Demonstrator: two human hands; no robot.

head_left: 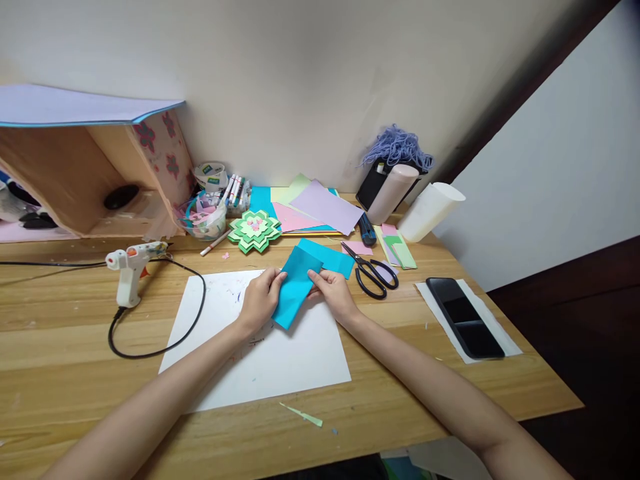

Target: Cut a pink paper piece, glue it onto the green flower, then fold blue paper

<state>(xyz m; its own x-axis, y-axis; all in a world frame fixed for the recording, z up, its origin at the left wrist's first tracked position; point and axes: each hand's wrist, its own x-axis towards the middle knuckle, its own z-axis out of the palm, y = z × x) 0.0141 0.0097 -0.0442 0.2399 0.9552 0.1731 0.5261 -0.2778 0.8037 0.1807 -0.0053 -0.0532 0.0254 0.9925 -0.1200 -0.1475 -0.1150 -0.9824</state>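
A piece of blue paper (296,288), apparently folded, is held up over a white sheet (280,363) on the table. My left hand (261,299) pinches its left edge, thumb on top. At its right edge my right hand (332,293) grips it between thumb and fingers; some fingertips are hidden behind the paper. Just beyond lies another blue paper piece (334,259). Black-handled scissors (374,272) rest to the right of my right hand, blades partly apart. A layered green paper flower (255,231) with a pink centre lies beyond my left hand.
A white glue gun (131,270) with a looping black cord stands at left. Behind are a cardboard box (163,167), a tub of scraps (204,220), markers (235,191) and coloured paper (327,205). At right are paper rolls (425,217), blue yarn (397,148) and a phone (465,319).
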